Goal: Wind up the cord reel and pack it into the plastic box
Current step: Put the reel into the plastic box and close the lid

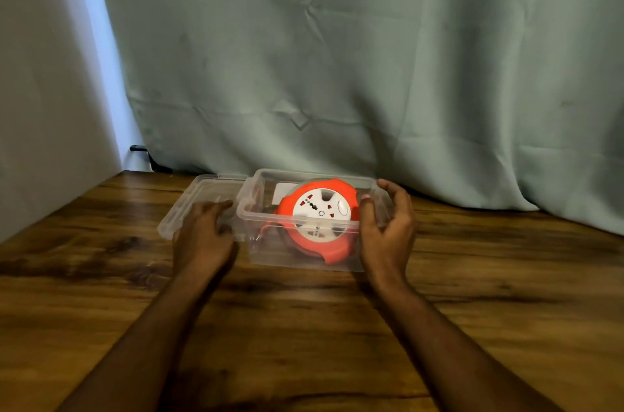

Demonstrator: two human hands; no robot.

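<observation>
With the round orange-and-white cord reel (319, 219) tilted inside the clear plastic box (304, 256), its three-o'clock end is cupped open-fingered by the right hand (388, 229), while the clear lid (189, 205) at nine o'clock is touched, grip unclear, by the left hand (202, 236), seemingly for closing.

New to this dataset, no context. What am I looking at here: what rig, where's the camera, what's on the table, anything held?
No robot: a person works with bare hands, filmed by one wide-angle camera on their head, looking forward and down. On the wooden table stands a clear plastic box with an orange and white cord reel tilted inside. The clear lid lies just left of the box. The left hand rests over the lid; the right hand is open at the box's right end. Neither clearly grips anything.
</observation>
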